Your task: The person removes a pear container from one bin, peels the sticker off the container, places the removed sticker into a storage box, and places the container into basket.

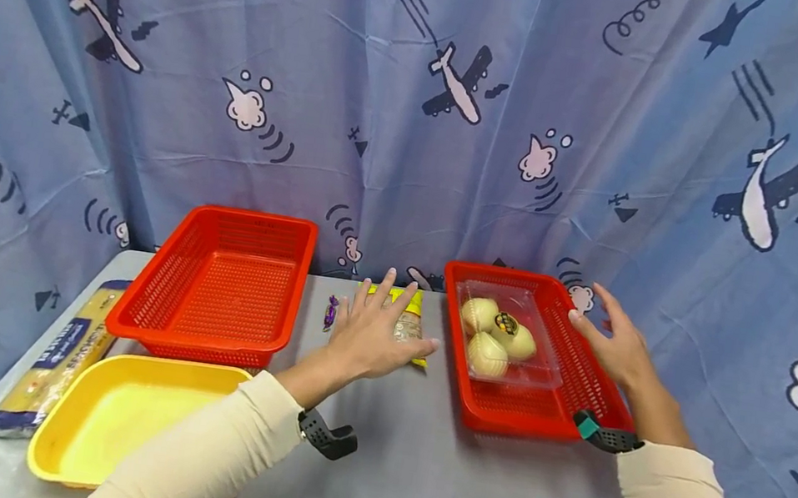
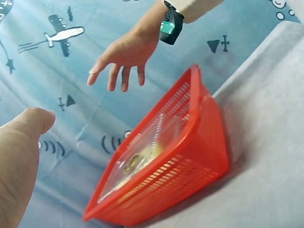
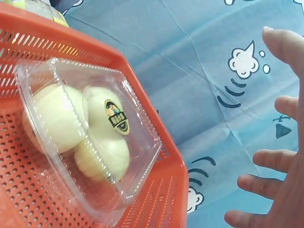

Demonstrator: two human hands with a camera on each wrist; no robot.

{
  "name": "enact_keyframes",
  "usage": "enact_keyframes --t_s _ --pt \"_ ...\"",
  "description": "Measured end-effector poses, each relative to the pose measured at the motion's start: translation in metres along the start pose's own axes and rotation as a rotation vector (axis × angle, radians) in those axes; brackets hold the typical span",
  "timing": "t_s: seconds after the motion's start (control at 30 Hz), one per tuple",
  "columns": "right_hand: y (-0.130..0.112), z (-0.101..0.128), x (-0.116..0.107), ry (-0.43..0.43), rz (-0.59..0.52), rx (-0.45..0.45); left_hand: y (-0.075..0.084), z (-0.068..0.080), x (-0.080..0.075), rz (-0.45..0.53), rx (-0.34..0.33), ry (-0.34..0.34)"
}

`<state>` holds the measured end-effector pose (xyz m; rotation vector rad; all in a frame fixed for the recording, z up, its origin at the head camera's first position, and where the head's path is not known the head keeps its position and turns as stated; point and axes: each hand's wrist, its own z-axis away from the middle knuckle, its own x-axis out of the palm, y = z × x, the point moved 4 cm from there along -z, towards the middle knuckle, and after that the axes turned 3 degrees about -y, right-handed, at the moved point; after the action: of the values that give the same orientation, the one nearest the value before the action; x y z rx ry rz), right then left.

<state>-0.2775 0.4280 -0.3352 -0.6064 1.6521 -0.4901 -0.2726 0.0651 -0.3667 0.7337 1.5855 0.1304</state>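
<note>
My left hand (image 1: 376, 332) is spread over a yellow-topped clear packet (image 1: 410, 326) on the table and partly hides it. A small purple wrapped candy (image 1: 331, 313) lies just left of that hand. My right hand (image 1: 617, 345) hovers at the right rim of the right red basket (image 1: 497, 420), fingers apart and holding nothing. Inside this basket sits a clear plastic clamshell box (image 3: 137, 142) with several pale round items (image 3: 59, 118) and a dark oval label. In the left wrist view, the right hand (image 2: 130, 52) hangs above the basket with fingers pointing down.
A deeper red basket (image 1: 234, 355) stands at the back left. In front of it is a yellow basin (image 1: 111, 421), partly covered by my left sleeve. A long yellow-and-blue package (image 1: 59, 356) lies along the table's left edge. A patterned blue curtain (image 1: 381, 154) hangs behind the table.
</note>
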Motion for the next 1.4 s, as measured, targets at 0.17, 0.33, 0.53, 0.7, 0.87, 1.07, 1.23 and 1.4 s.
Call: enact_keyframes --t_s 0.17,0.33,0.53,0.7,0.87,1.07,1.23,1.4 --pt "0.012 0.001 0.002 -0.003 -0.015 0.013 0.009 -0.003 0.019 -0.010 0.024 -0.029" --pt "0.021 0.003 0.003 -0.002 -0.022 0.039 0.016 -0.005 0.036 -0.007 0.042 -0.063" --pt "0.028 0.002 0.006 -0.019 -0.046 0.075 0.023 -0.008 0.055 0.015 0.023 -0.125" --pt "0.032 0.002 0.006 -0.012 -0.058 0.083 0.032 -0.011 0.068 0.011 0.056 -0.154" --pt "0.038 0.006 0.009 -0.024 -0.043 0.098 0.040 -0.010 0.078 0.011 0.065 -0.179" --pt "0.041 0.008 0.018 -0.037 -0.045 0.123 0.045 -0.008 0.092 0.027 0.063 -0.198" --pt "0.044 0.006 0.019 -0.022 -0.057 0.123 0.050 -0.012 0.104 0.033 0.072 -0.201" --pt "0.044 0.002 0.024 -0.038 -0.073 0.111 0.052 -0.013 0.111 0.028 0.056 -0.224"
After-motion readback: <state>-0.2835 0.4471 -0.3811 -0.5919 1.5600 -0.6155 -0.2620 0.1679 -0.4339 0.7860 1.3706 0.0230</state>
